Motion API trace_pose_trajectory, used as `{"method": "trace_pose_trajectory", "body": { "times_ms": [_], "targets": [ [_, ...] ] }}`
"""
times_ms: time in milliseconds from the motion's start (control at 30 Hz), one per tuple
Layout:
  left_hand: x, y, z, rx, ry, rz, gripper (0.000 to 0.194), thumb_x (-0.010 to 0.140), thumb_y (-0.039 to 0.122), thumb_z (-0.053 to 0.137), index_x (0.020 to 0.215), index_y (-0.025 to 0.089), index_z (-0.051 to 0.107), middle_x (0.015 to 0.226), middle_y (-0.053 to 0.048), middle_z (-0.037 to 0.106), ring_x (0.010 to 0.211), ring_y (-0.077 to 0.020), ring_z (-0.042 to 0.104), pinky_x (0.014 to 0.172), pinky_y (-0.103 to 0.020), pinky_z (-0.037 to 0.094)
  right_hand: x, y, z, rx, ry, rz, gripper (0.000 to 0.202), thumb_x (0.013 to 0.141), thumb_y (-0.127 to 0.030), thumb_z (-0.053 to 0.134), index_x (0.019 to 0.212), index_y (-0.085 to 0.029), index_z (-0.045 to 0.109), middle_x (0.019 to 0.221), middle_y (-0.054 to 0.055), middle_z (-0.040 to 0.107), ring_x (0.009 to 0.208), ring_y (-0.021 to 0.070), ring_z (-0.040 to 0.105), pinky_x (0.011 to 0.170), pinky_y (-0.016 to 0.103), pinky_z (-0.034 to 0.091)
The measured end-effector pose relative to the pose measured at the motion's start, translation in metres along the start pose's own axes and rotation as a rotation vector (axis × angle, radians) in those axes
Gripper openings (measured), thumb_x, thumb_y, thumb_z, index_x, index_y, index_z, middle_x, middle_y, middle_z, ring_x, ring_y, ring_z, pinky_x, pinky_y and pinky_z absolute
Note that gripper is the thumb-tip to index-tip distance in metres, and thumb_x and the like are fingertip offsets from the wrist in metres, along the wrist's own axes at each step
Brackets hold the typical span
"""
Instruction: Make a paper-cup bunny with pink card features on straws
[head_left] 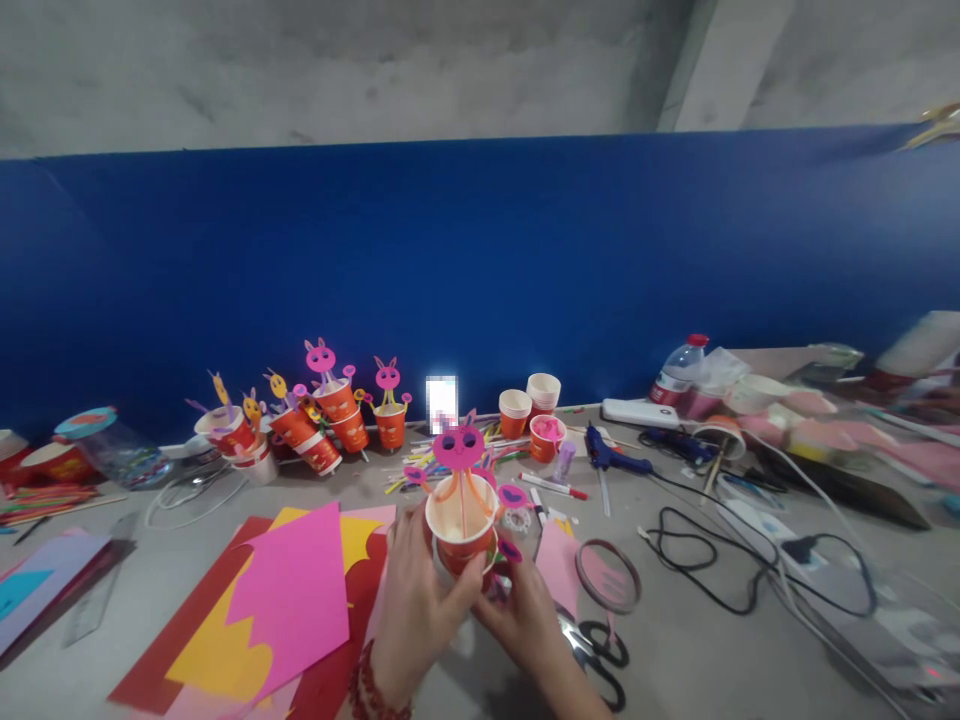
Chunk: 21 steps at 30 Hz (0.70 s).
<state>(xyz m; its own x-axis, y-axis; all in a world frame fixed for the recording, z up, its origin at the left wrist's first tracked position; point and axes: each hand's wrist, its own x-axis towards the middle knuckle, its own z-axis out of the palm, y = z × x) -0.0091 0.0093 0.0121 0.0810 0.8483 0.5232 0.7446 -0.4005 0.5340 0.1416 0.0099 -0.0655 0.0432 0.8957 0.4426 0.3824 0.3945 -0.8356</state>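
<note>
Near the middle of the view, a red paper cup (pixel 463 545) carries a pink paper rabbit-like figure (pixel 459 447) on orange stems, with pink and purple discs at its sides. My left hand (pixel 420 590) is wrapped round the cup's left side, a red beaded bracelet on its wrist. On the lower right, my right hand (pixel 517 610) closes its fingers on the cup's base, which hides the fingertips in part. A second cup rim shows just beneath the first one.
Coloured paper sheets (pixel 300 590) lie at the left and black scissors (pixel 600 655) at the lower right. Finished-looking figure cups (pixel 341 410) stand along the blue partition (pixel 480 270). A blue glue gun (pixel 611 455), tape roll (pixel 609 576) and cables (pixel 694 555) lie on the right.
</note>
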Motion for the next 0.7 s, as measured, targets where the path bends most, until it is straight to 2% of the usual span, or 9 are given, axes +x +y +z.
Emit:
{"method": "trace_pose_trajectory", "body": {
  "times_ms": [367, 533, 700],
  "targets": [
    [0.005, 0.004, -0.003, 0.033, 0.012, 0.029, 0.044, 0.089, 0.036, 0.06, 0.127, 0.018, 0.049, 0.117, -0.013, 0.061, 0.111, -0.0316, 0.058, 0.093, -0.049, 0.049, 0.006, -0.008, -0.004, -0.013, -0.026, -0.054, 0.054, 0.075, -0.022, 0.069, 0.127, -0.022, 0.056, 0.121, 0.012, 0.067, 0.104, 0.0285, 0.069, 0.081, 0.035, 0.061],
    [-0.002, -0.001, 0.006, 0.099, 0.028, 0.04, 0.049, 0.09, 0.041, 0.059, 0.129, 0.014, 0.047, 0.121, -0.018, 0.061, 0.117, -0.0343, 0.057, 0.095, -0.051, 0.049, 0.006, -0.007, -0.006, -0.02, -0.019, -0.083, 0.051, 0.076, -0.021, 0.07, 0.125, -0.022, 0.055, 0.119, 0.012, 0.067, 0.107, 0.0297, 0.068, 0.085, 0.036, 0.06],
    [-0.008, -0.008, 0.014, 0.19, 0.096, 0.073, 0.054, 0.09, 0.047, 0.057, 0.128, 0.01, 0.048, 0.126, -0.023, 0.059, 0.12, -0.0385, 0.056, 0.095, -0.054, 0.049, 0.005, -0.003, -0.007, -0.009, -0.043, -0.083, 0.056, 0.079, -0.023, 0.069, 0.131, -0.025, 0.047, 0.124, 0.011, 0.064, 0.108, 0.0287, 0.067, 0.087, 0.039, 0.06]
  ]
}}
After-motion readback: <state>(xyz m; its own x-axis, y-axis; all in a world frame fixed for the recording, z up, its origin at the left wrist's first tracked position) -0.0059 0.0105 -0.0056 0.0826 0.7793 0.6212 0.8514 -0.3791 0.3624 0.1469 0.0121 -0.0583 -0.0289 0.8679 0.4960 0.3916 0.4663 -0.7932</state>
